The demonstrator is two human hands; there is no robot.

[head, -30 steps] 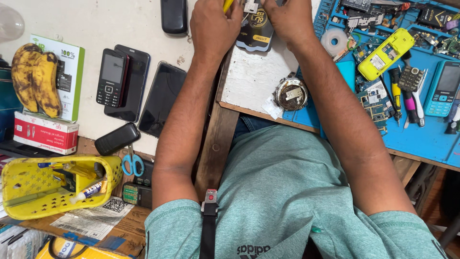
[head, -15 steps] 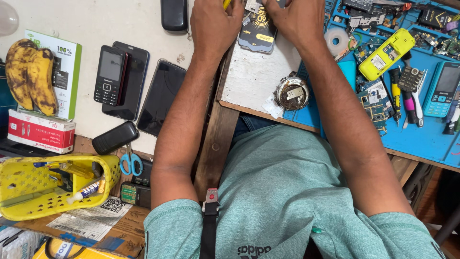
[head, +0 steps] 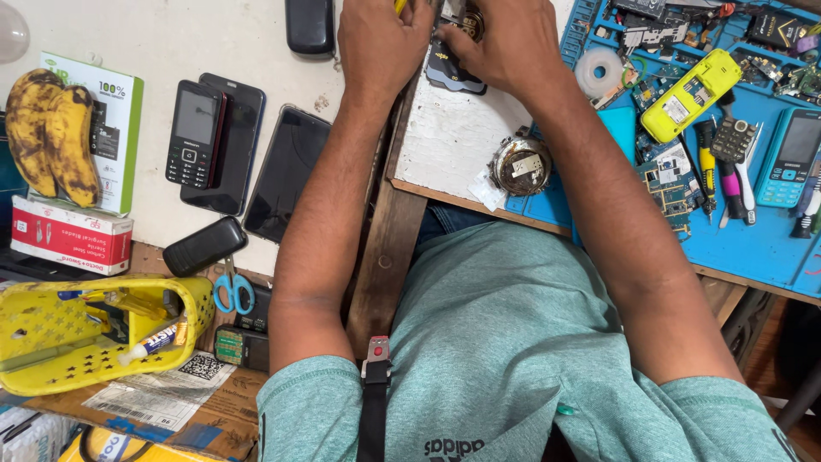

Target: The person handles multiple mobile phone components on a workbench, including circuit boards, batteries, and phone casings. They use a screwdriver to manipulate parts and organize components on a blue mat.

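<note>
**Both hands on a dark phone at the far edge of the white board**

The left hand (head: 380,43) and right hand (head: 505,43) meet over a small dark phone (head: 453,73) that lies on the white board (head: 453,137), at its far end. The right hand's grip is closed on the phone's upper part, fingers curled over it. The left hand's grip is closed around a thin yellow tool (head: 399,5) whose tip shows at the top edge; its working end is hidden.

Nearer the person on the board, at its right corner, sits a round metal dish (head: 520,167) holding small parts. Right of the board lies a blue mat (head: 753,248) with a roll of tape (head: 599,70), a yellow phone (head: 691,83), a teal phone (head: 791,156), circuit boards and screwdrivers.

Left of the board, on the desk (head: 171,34), lie a black keypad phone (head: 197,133) on top of a larger dark phone, a black smartphone (head: 286,175), another dark phone (head: 205,246) and blue scissors (head: 233,291). Further left, two bananas (head: 56,137) rest on a green-and-white box (head: 115,128), above a red-and-white box (head: 68,235) and a yellow basket (head: 94,334).
</note>
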